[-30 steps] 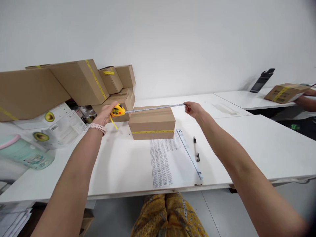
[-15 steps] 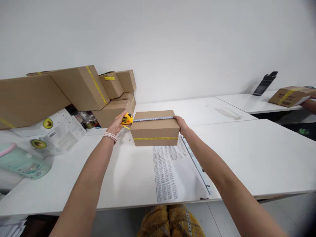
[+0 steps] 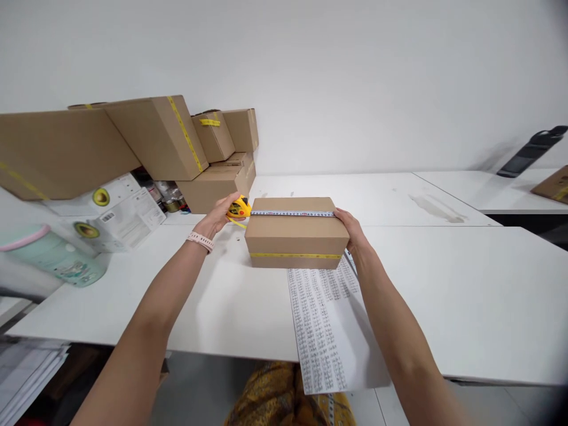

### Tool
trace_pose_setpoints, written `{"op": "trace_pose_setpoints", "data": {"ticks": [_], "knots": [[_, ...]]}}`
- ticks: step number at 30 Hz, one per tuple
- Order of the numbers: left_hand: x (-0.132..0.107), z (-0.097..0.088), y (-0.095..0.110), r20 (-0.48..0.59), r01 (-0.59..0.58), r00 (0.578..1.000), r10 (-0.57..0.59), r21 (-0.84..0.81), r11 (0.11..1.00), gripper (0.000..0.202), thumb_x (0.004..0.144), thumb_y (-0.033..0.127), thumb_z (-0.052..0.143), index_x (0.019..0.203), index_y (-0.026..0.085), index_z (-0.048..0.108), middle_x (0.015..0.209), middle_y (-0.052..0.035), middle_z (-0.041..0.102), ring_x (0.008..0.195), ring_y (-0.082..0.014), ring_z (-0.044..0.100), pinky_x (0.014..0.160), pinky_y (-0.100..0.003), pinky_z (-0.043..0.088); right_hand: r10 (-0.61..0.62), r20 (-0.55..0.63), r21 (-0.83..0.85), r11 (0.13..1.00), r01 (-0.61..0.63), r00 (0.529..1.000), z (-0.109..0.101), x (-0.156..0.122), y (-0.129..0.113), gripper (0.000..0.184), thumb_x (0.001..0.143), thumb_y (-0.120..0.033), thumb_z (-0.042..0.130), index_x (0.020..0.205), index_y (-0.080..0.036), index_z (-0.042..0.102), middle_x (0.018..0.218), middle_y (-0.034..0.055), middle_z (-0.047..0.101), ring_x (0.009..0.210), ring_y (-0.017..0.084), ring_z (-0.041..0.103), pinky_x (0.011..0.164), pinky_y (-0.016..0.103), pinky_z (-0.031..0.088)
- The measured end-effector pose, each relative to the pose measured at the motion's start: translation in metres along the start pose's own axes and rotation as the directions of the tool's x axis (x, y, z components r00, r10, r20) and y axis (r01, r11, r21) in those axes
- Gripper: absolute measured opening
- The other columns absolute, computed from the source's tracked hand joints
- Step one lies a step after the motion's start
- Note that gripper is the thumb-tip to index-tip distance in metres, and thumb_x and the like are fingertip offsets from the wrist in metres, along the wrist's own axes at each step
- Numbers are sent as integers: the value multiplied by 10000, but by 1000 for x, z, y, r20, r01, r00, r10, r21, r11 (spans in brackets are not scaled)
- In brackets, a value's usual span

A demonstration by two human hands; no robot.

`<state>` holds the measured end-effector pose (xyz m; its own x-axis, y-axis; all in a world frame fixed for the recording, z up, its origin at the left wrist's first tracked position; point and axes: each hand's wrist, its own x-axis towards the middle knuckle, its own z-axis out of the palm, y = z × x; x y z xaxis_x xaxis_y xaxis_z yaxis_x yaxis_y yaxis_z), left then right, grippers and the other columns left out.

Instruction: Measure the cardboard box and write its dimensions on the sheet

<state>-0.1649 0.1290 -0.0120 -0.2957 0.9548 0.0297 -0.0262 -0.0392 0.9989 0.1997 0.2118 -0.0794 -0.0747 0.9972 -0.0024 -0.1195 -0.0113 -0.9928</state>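
My left hand [image 3: 220, 213] is closed around a yellow and black tape measure [image 3: 239, 206] at the left end of a closed cardboard box [image 3: 295, 228]. The white tape blade [image 3: 293, 213] runs straight along the box's top, from the case to the right edge. There, my right hand [image 3: 350, 228] grips the box's right edge, its fingers at the blade's end; the hook itself is hidden. Yellow tape crosses the box's front side. Beneath the box lies a printed sheet [image 3: 355, 337], its near end sticking out past the table edge.
Stacked cardboard boxes [image 3: 155, 139] stand at the back left, above white avocado-print cartons [image 3: 119, 222] and small jars. A mint tumbler [image 3: 66, 260] leans at far left. On the right are a black bottle [image 3: 528, 155] and another cardboard box [image 3: 552, 184].
The view has swung left and closer. The printed sheet has slid toward me, over the table edge. Both hands keep the tape stretched across the box. Another person's hand at far right has left view.
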Motion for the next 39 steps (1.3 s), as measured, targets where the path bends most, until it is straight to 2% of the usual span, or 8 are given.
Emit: {"op": "trace_pose_setpoints", "data": {"ticks": [4,20,24,27,31,35,37,39], "knots": [[-2,-2,0,5,22,1000,-22,33,999,442,718,531,805,925,156,696,889,-85,755,811,-229,728,652,-327,618,81,-46,38,996,-79,996,0,1,-5,469,703,-430,779,1110,-217,686,1149,57,730,978,212,683,720,280,553],[-6,-6,-8,12,16,1000,-17,58,998,471,745,562,775,982,165,685,899,-85,751,792,-222,723,593,-307,612,55,-50,8,998,-55,997,-1,-2,-8,441,668,-458,800,1025,-216,706,1057,39,734,891,198,662,690,294,524],[-9,-1,-5,-33,-7,999,8,40,999,486,721,557,792,966,155,672,856,-76,739,744,-197,710,575,-275,586,61,-103,-152,985,-77,993,-3,-5,-17,298,693,-460,791,771,-205,658,860,34,697,818,193,614,714,318,489],[-17,10,13,-77,-66,995,71,59,996,469,701,535,809,935,155,666,832,-64,726,725,-180,694,562,-246,563,38,-157,-329,940,-89,987,-8,-3,-30,338,680,-421,813,616,-218,549,712,27,630,805,205,576,751,350,475],[-59,25,38,-32,-141,989,143,50,989,458,710,512,821,960,156,680,902,-71,737,815,-220,711,621,-289,596,-52,-79,-277,960,28,996,-17,6,-51,338,709,-451,802,663,-222,557,790,41,665,922,223,600,873,387,473],[-137,44,21,244,34,970,-17,-66,997,437,754,438,803,1089,176,701,1039,-110,732,816,-235,720,610,-304,604,-254,22,-32,967,254,967,-11,5,-73,343,808,-523,717,746,-225,559,991,44,710,1033,203,619,972,394,447],[-178,61,-4,462,203,879,-122,-131,970,496,768,452,787,1190,210,688,1100,-127,708,743,-206,708,617,-321,610,-297,135,-62,950,307,945,2,0,-80,327,810,-519,722,770,-221,592,1020,52,712,1031,208,613,975,397,444],[-209,85,-29,613,360,773,-166,-207,910,570,743,478,808,1256,268,673,1257,-131,646,735,-176,697,661,-342,619,-246,285,-180,936,304,927,19,-2,-84,328,801,-518,733,777,-212,619,977,58,707,967,217,611,932,396,458]]}}
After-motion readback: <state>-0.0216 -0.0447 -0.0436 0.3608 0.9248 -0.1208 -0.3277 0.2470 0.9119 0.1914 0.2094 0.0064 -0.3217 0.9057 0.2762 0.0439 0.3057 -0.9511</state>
